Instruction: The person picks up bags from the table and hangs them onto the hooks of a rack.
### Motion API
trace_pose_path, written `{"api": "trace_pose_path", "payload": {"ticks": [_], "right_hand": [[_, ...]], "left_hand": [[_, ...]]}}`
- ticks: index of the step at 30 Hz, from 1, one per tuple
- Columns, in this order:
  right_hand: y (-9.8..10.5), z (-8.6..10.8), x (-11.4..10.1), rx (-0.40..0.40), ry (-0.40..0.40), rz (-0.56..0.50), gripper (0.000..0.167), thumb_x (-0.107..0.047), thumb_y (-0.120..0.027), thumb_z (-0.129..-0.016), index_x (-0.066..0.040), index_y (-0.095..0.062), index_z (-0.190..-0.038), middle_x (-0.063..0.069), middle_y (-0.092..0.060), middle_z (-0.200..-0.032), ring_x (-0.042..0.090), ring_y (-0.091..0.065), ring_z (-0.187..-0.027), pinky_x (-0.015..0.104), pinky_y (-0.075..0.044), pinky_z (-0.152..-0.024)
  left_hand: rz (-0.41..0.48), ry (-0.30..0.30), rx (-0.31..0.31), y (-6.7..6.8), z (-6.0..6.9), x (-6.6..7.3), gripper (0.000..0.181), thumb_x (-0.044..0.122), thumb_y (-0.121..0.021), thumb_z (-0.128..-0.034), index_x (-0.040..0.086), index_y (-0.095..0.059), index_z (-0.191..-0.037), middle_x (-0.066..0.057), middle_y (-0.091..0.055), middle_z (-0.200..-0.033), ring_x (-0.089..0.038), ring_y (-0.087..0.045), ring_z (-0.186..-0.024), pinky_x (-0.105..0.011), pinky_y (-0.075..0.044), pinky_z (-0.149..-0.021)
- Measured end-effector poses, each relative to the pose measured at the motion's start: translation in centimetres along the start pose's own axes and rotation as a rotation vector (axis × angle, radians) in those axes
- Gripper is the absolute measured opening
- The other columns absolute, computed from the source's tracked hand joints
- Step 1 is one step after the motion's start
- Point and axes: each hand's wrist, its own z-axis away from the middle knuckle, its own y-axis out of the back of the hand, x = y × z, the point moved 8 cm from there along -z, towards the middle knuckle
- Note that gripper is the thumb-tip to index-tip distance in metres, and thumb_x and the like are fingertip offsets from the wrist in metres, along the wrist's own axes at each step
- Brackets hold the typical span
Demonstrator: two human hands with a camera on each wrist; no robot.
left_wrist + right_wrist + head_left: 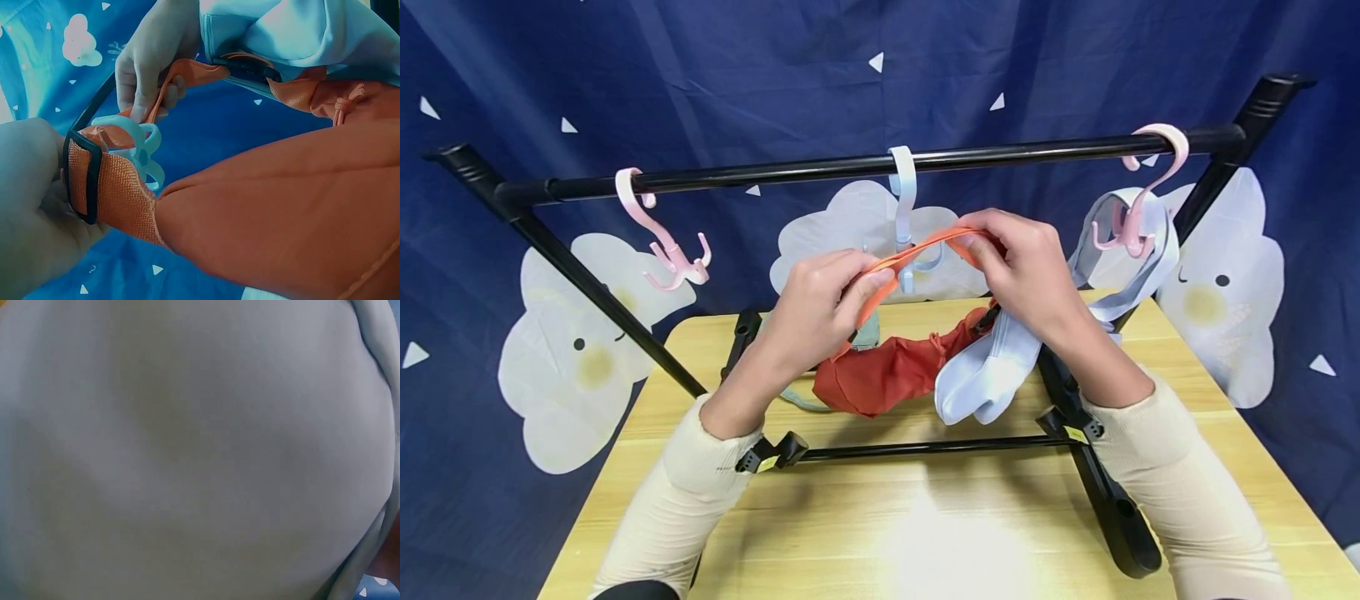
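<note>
My left hand (812,312) and right hand (1030,271) each pinch the orange strap (925,242) of a red-orange bag (887,377), stretching it between them. The strap arches near a light blue hook (906,196) hung on the bar; whether it touches the hook I cannot tell. Below the strap hangs the bag, gathered and sagging. In the left wrist view a black slider buckle (95,181) sits on the strap beside my left hand. A pale blue bag (992,367) hangs from the right pink hook (1131,225) by its strap, and its fabric (200,450) fills the right wrist view.
A black rack with a top bar (775,173) and lower crossbar (925,450) stands on a wooden table (850,525). Another pink hook (662,242) hangs at the left. Behind the red-orange bag, a grey-green cloth item (868,329) is partly hidden. A navy curtain (737,75) backs everything.
</note>
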Motion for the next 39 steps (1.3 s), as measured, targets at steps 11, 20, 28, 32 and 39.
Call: {"api": "trace_pose_path", "payload": {"ticks": [11, 20, 28, 32, 39], "right_hand": [[-0.7, 0.7, 0.3, -0.028, 0.001, -0.010, 0.014, -0.012, -0.070, -0.099, -0.003, -0.077, -0.108, 0.007, -0.061, -0.069, 0.012, -0.045, -0.057, 0.017, -0.034, -0.056], [-1.1, 1.1, 0.3, -0.065, -0.020, -0.011, 0.014, -0.013, -0.069, -0.100, -0.005, -0.077, -0.109, 0.007, -0.064, -0.071, 0.014, -0.048, -0.058, 0.018, -0.036, -0.058], [-1.2, 1.2, 0.5, -0.108, -0.059, -0.028, 0.015, -0.016, -0.066, -0.102, -0.009, -0.077, -0.109, 0.004, -0.059, -0.065, 0.012, -0.046, -0.055, 0.020, -0.036, -0.056], [-1.4, 1.1, 0.9, -0.168, -0.127, -0.046, 0.019, -0.022, -0.062, -0.105, -0.013, -0.077, -0.112, 0.002, -0.055, -0.064, 0.011, -0.046, -0.054, 0.023, -0.037, -0.055], [-2.2, 1.2, 1.5, -0.285, -0.201, -0.024, 0.022, -0.022, -0.056, -0.106, -0.014, -0.075, -0.111, 0.004, -0.054, -0.067, 0.018, -0.049, -0.060, 0.027, -0.038, -0.058]], "left_hand": [[0.013, 0.031, 0.003, -0.7, 0.8, -0.7, 0.014, 0.015, -0.067, -0.1008, 0.003, -0.075, -0.102, -0.006, -0.064, -0.076, -0.019, -0.056, -0.069, -0.030, -0.047, -0.064], [0.013, 0.046, 0.018, -0.9, 1.1, -1.1, 0.014, 0.016, -0.066, -0.1015, 0.005, -0.075, -0.098, -0.005, -0.061, -0.073, -0.018, -0.055, -0.069, -0.030, -0.045, -0.065], [0.025, 0.046, 0.027, -1.3, 1.3, -1.2, 0.015, 0.015, -0.066, -0.1018, 0.004, -0.074, -0.099, -0.005, -0.062, -0.074, -0.018, -0.056, -0.070, -0.029, -0.046, -0.064], [0.029, 0.043, 0.027, -1.6, 1.2, -1.1, 0.015, 0.016, -0.065, -0.1019, 0.004, -0.074, -0.097, -0.005, -0.061, -0.074, -0.018, -0.056, -0.069, -0.030, -0.046, -0.064], [0.037, 0.069, 0.010, -2.0, 1.4, -1.2, 0.016, 0.017, -0.064, -0.1025, 0.004, -0.074, -0.100, -0.007, -0.063, -0.076, -0.021, -0.059, -0.073, -0.032, -0.049, -0.066]]}}
